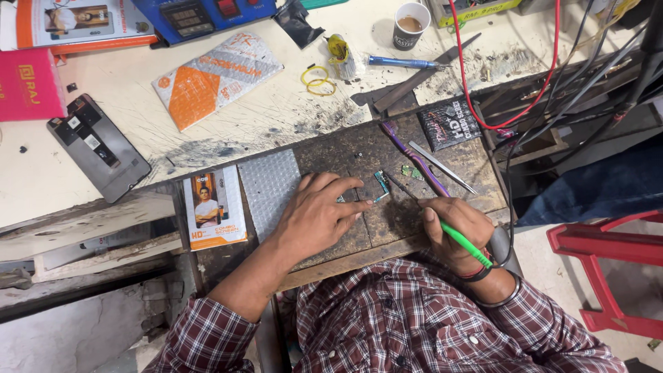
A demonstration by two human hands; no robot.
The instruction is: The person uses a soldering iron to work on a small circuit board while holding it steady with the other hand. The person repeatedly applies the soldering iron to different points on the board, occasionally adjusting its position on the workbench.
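My left hand (319, 213) lies flat on a dark wooden work board (387, 221), its fingertips pressing down a small green circuit part (381, 184). My right hand (457, 231) grips a green-handled soldering iron (464, 243) like a pen, its thin tip reaching the same circuit part. Another small green board piece (412, 172) lies just right of the tip. A purple toothbrush (414, 159) and metal tweezers (442, 167) lie on the board beyond my right hand.
A sheet of bubble wrap (268, 190) and a screen-protector packet (213, 207) lie left of my hand. An opened phone (98, 147), an orange-and-grey pouch (214, 77), yellow rubber bands (318, 79), a paper cup (410, 25) and red and black cables (545, 90) crowd the bench. A red stool (611, 273) stands at right.
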